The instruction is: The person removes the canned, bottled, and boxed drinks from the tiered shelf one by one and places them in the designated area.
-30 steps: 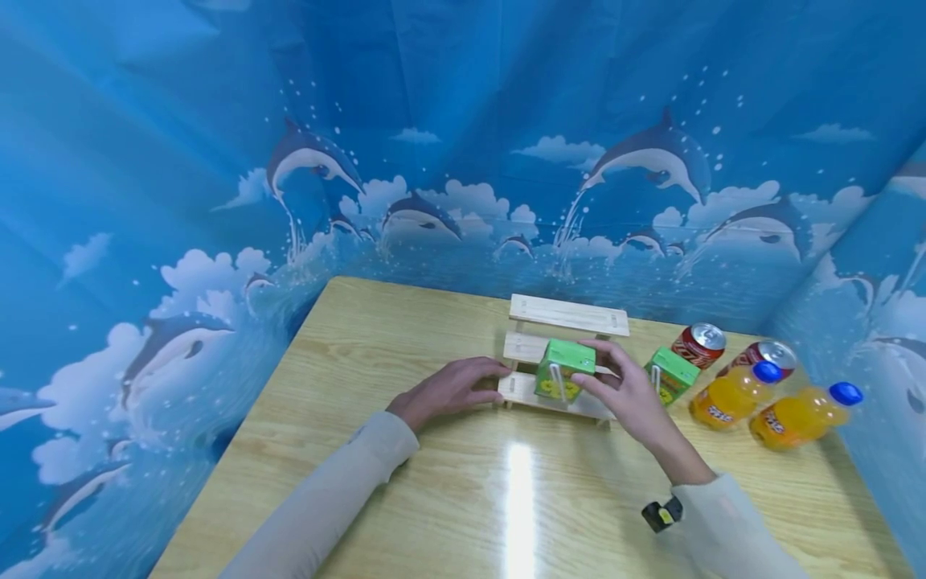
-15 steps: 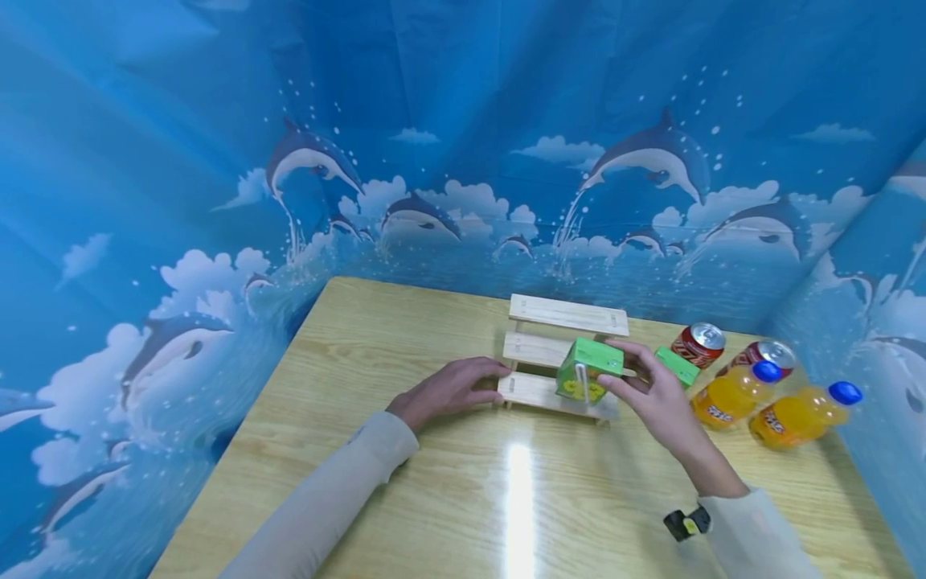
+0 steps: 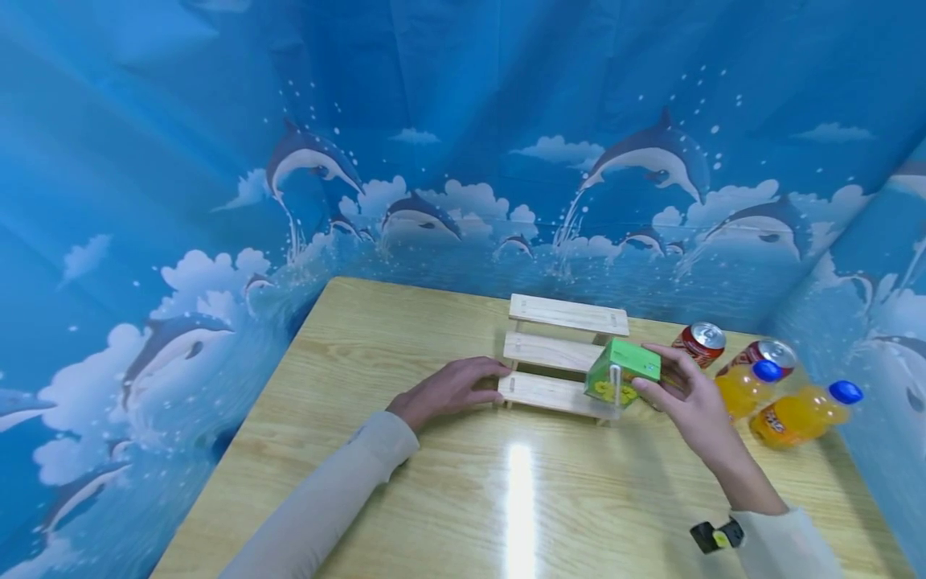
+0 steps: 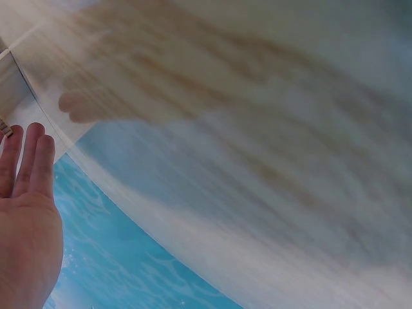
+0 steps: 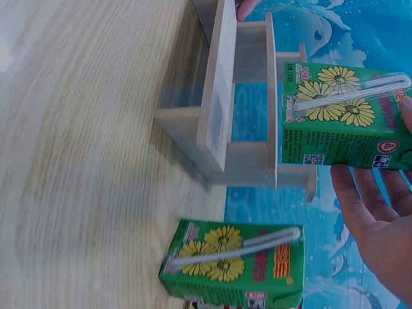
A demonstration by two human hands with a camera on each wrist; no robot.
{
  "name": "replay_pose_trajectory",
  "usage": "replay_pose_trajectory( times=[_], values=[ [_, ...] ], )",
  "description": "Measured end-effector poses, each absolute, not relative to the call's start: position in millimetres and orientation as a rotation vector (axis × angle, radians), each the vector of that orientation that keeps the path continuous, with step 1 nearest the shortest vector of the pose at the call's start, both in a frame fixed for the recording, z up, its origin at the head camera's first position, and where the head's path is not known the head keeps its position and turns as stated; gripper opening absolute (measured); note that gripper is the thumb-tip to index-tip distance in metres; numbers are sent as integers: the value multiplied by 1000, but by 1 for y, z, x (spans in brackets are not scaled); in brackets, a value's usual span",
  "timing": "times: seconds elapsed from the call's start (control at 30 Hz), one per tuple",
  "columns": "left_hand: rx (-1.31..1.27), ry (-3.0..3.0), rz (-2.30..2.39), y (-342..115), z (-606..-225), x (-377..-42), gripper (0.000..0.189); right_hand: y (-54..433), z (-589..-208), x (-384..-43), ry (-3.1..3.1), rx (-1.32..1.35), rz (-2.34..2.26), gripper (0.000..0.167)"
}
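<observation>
My right hand (image 3: 693, 406) grips a green drink carton (image 3: 631, 359) with yellow flowers and a wrapped straw. It is tilted, over the right end of the wooden step shelf (image 3: 553, 352); the right wrist view shows the carton (image 5: 341, 116) raised clear of the boards. At the shelf's left end my left hand (image 3: 452, 390) pinches the lowest board between thumb and forefinger; in the left wrist view the other fingers (image 4: 42, 167) are straight. A second green carton (image 5: 225, 261) stands on the table, mostly hidden in the head view.
Right of the shelf stand two red drink cans (image 3: 705, 334) and two orange soda bottles (image 3: 803, 414) with blue caps, close to the right hand. A blue dolphin-print curtain (image 3: 463, 161) borders the wooden table (image 3: 405, 322) behind and at the sides.
The right hand has moved right with the carton, from the middle of the lowest board to its right end, and the carton tilts more. The left hand has stayed in place.
</observation>
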State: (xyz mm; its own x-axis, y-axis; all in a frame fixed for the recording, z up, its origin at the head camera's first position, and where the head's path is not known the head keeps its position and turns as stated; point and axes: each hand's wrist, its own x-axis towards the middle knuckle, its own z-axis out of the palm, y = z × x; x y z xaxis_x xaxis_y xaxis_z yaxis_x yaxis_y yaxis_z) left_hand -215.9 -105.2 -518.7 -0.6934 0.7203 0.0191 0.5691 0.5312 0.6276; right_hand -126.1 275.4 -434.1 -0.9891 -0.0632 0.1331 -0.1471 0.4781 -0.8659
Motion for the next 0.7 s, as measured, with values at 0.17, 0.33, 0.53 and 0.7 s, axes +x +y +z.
replay_pose_trajectory(
  times=[0.17, 0.33, 0.53, 0.7],
  values=[
    [1069, 2525, 904, -105, -518, -215, 55, 285, -434, -120, -2613, 166, 1529, 56],
    [1058, 2522, 901, -105, -517, -215, 55, 295, -436, -114, -2622, 89, 1500, 58],
    [1054, 2519, 903, -105, -516, -215, 56, 310, -441, -108, -2619, 15, 1487, 60],
    [1058, 2513, 912, -105, -516, -215, 56, 319, -443, -103, -2609, -6, 1479, 61]
  ],
)
